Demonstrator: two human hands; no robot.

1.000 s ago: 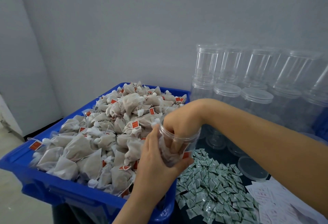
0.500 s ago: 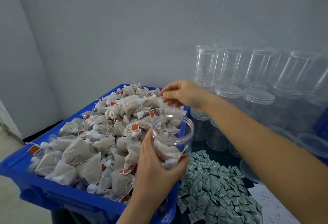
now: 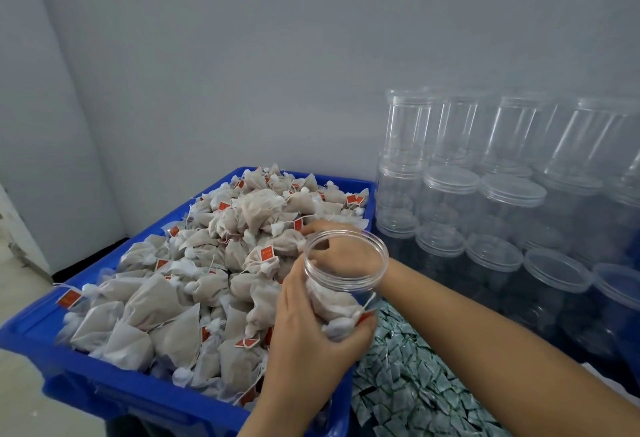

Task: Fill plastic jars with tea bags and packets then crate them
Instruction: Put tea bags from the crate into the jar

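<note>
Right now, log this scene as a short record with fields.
left hand: holds the open jar by its lower side
jar contents: a few tea bags at the bottom, not full
right hand: behind the jar, down on the tea bag pile; its grip is hidden by the jar
blue crate: heaped with tea bags bearing red tags
green packets: loose heap to the right of the crate
empty jars: stacked along the wall at right, lids on
step: filling under way
</note>
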